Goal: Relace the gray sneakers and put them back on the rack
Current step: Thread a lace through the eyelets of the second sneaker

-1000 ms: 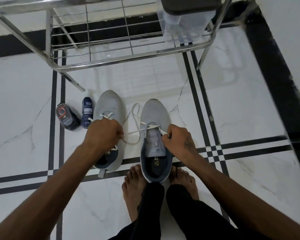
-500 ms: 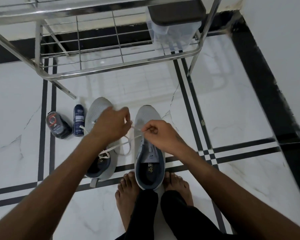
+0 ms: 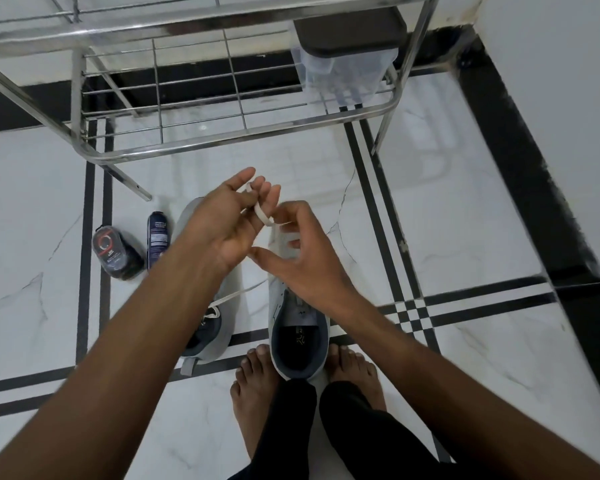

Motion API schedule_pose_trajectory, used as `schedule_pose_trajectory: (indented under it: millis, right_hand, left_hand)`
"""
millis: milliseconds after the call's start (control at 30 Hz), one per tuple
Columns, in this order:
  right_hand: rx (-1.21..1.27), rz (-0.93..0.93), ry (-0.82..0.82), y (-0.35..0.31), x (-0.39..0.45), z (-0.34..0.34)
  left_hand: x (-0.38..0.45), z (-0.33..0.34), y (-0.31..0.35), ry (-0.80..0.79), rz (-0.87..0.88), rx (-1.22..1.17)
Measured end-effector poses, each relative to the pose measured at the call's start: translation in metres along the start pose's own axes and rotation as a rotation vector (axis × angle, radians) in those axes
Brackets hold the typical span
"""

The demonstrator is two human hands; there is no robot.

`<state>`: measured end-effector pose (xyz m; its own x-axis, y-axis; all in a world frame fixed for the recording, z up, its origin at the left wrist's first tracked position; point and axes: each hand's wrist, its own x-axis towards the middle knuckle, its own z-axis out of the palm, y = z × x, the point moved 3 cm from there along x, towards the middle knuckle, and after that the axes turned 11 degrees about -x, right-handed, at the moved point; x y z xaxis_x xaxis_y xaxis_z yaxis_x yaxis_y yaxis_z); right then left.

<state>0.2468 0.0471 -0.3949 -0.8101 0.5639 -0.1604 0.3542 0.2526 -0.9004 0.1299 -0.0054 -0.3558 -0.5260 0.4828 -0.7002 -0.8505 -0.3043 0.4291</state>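
White marble floor with black inlay lines carries every item. At far left lie a dark round-lidded container and, just beside it, a blue tube. Next comes the left gray sneaker, partly hidden under the left forearm, its lace knotted near the collar. The left hand is raised above it, fingers partly curled with a loop of white lace wound over them. The right hand, touching the left, pinches the same lace with curled fingers above the right gray sneaker, which stands on the floor between two bare feet. A strand of lace runs slack toward the left sneaker. Behind stands the steel rack; a clear, dark-lidded box sits at its right end.
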Motion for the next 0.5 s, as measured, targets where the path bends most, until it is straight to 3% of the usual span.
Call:
schedule_pose_trajectory:
  millis: [167, 267, 400, 500]
  right_hand:
    - [-0.179, -0.078, -0.131, 0.01, -0.004, 0.007]
    - [-0.28, -0.043, -0.223, 0.033, -0.009, -0.014]
    - [-0.456, 0.002, -0.183, 0.064, -0.006, -0.048]
    - [-0.527, 0.025, -0.119, 0.071, 0.0, -0.063]
  left_hand:
    - [0.01, -0.017, 0.001, 0.028, 0.064, 0.047]
    - [0.02, -0.04, 0.02, 0.062, 0.252, 0.323]
    - [0.033, -0.074, 0.034, 0.019, 0.419, 0.757]
    - [0.043, -0.087, 0.036, 0.076, 0.475, 1.054]
